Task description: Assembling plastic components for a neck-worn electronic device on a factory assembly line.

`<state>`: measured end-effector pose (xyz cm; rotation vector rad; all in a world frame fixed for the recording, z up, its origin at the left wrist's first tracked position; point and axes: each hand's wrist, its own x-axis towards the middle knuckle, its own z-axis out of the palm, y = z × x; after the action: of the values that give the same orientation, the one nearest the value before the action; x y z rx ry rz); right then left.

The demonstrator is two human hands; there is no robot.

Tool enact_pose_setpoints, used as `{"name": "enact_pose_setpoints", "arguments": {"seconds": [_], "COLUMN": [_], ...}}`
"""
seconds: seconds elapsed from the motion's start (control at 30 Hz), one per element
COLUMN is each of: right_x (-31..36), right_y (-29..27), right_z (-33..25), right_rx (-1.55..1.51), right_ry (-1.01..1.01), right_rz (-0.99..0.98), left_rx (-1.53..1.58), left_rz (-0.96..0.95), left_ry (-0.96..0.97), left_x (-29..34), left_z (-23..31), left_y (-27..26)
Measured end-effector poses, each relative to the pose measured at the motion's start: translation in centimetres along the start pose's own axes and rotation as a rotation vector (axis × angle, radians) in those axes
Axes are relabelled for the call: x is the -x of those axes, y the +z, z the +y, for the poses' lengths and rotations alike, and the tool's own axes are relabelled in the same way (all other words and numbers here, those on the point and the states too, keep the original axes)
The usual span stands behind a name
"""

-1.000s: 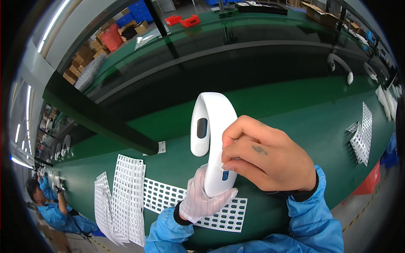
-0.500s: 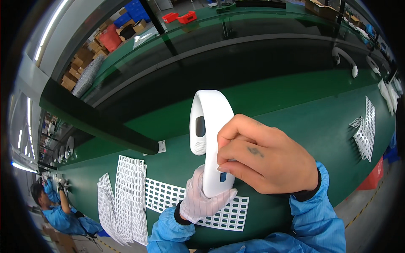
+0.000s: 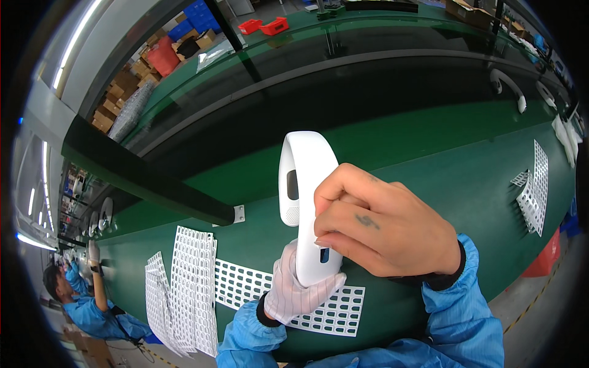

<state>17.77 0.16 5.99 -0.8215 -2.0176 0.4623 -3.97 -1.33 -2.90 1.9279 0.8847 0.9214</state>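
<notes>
A white curved, U-shaped plastic device stands upright over the bench, with a dark oval pad and a perforated patch on its far arm. My left hand, in a thin white striped glove, is wrapped around its lower end. My bare right hand is closed in a pinch against the device's near arm. Its fingertips rest just above a small dark-blue slot. Whatever lies between them is hidden. Below my left hand, a white die-cut sheet with rows of oval cut-outs lies on the bench.
More die-cut sheets are stacked to the left; bent ones lie at right. A dark post stands on the green bench. Beyond runs a black conveyor belt carrying a similar white device. A co-worker sits far left.
My hands and the device stay almost in place, with my right fingertips still at the slot. The whole view shifts slightly. At far left, the co-worker's arm has risen.
</notes>
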Motion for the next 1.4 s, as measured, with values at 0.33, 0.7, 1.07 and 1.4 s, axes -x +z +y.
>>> {"name": "enact_pose_setpoints", "arguments": {"seconds": [0.33, 0.7, 1.07, 1.4], "right_x": [-0.3, -0.4, -1.4, -0.2], "right_y": [0.4, 1.1, 1.7, 4.3], "right_z": [0.8, 1.8, 2.4, 2.9], "right_rx": [-0.028, -0.382, -0.355, 0.196], "right_ry": [-0.066, 0.160, 0.198, 0.238], "right_rz": [0.036, 0.157, 0.263, 0.079], "left_rx": [0.042, 0.023, 0.055, -0.909], "left_rz": [0.020, 0.023, 0.047, 0.099], "left_ry": [-0.026, -0.004, 0.035, 0.267], "left_x": [0.2, -0.3, -1.7, -14.1], "left_z": [-0.2, 0.5, 1.2, -7.5], "left_y": [-0.1, -0.2, -0.7, -2.1]}}
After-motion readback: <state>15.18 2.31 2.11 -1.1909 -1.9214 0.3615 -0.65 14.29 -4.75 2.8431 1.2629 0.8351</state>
